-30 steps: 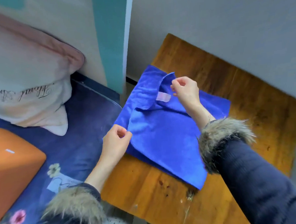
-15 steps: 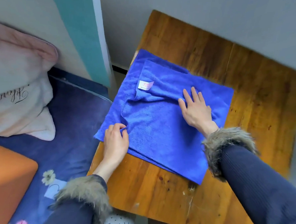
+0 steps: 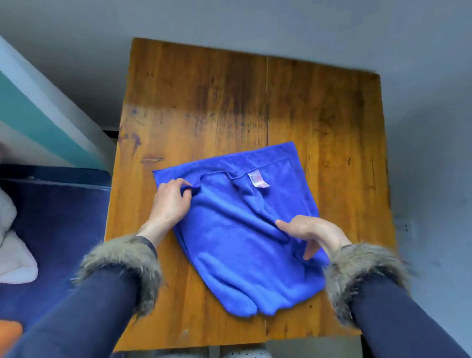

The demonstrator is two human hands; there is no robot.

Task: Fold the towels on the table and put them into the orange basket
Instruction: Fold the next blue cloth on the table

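I have the blue microfibre towel (image 3: 248, 233) lying part-folded on the wooden table (image 3: 225, 102), toward its near half, with the pink care label (image 3: 258, 180) face up near the far edge. My left hand (image 3: 170, 207) pinches a gather of cloth at the towel's far-left corner, thumb and fingers curled on it. My right hand (image 3: 311, 233) sits at the right edge, index finger stretched along a ridge in the fabric; the other fingers curl over the edge and seem to grip it, though I cannot tell how many layers they hold.

To do this fold well, I would tension the cloth between both hands first, since diagonal wrinkles run from the label toward my right hand, and the near end bulges in rounded lobes instead of lying square. Then I would carry one edge over to meet the other, matching corners before pressing flat (microfibre clings to itself, so a misaligned layer will likely drag).

Around me: a dark blue bedcover (image 3: 56, 215) to the left, a pale pillow (image 3: 2, 232) on it, and only a sliver of the orange basket (image 3: 5, 334) at the lower left. My left sleeve (image 3: 73, 324) crosses in front of the bed beside it. Nothing on the table blocks the fold.
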